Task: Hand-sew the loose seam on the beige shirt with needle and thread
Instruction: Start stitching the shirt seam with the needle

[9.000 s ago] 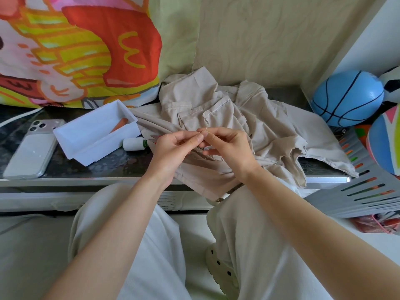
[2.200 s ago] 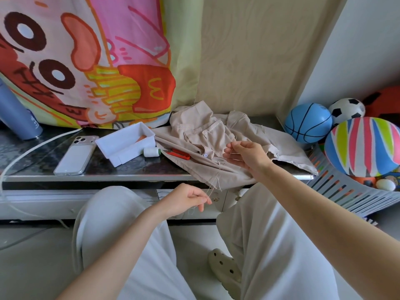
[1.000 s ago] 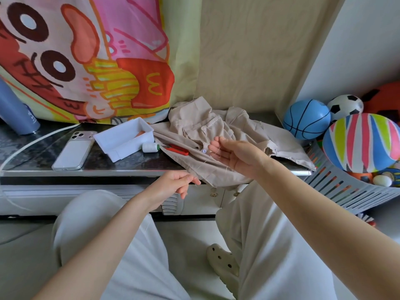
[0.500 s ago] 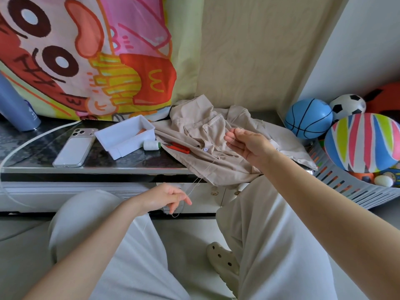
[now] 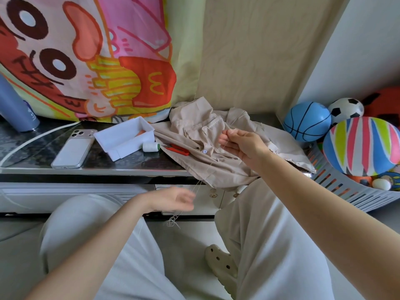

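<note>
Dark glossy stone forms the bench [image 5: 32,146]; on it, from the left, lie a phone [image 5: 72,149], white plastic tray [image 5: 123,137], thread spool [image 5: 150,147] and red snips [image 5: 177,149]. Left hand [image 5: 173,200], blurred and loosely open, seems to steady the fine thread [image 5: 198,187] hanging off the bench edge; a tangled tail [image 5: 172,220] dangles below. Crumpled beige woven shirt [image 5: 194,152] lies on the bench's right part. Right hand [image 5: 240,144], pinched shut on the thread above it; needle not discernible. Judged: drawing a stitch taut. Next: clear the tangle, re-enter the seam.
</note>
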The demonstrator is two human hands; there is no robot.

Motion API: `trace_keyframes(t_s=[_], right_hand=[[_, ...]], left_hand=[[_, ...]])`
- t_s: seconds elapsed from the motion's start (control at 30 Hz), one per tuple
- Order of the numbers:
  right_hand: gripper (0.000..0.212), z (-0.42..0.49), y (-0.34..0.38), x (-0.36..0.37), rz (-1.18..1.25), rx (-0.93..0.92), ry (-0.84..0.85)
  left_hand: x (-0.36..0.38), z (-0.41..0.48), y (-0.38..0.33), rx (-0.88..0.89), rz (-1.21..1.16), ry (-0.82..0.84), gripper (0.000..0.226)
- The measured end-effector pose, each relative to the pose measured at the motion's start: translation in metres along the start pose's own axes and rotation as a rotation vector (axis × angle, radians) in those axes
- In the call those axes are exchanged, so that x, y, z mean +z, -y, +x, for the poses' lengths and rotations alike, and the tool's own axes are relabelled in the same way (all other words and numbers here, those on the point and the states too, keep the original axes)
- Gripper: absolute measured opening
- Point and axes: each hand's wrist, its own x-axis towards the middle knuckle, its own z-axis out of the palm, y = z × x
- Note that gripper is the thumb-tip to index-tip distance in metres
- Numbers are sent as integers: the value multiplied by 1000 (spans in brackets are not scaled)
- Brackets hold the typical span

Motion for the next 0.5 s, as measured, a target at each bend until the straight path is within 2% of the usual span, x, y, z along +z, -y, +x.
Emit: trace_keyframes(t_s=[0.1,0.23,0.5], right_hand=[[16,-2,-6,7,-158,-25,41],[14,-3,-12,13,-234,-63,62],[19,-4,-11,9,-220,-91,35]], left_hand=[[-1,5,-35,223,-335,-251,42],[-1,16,-74,382,-619,-384,34],[6,22,-88,404,-685,-425,19]])
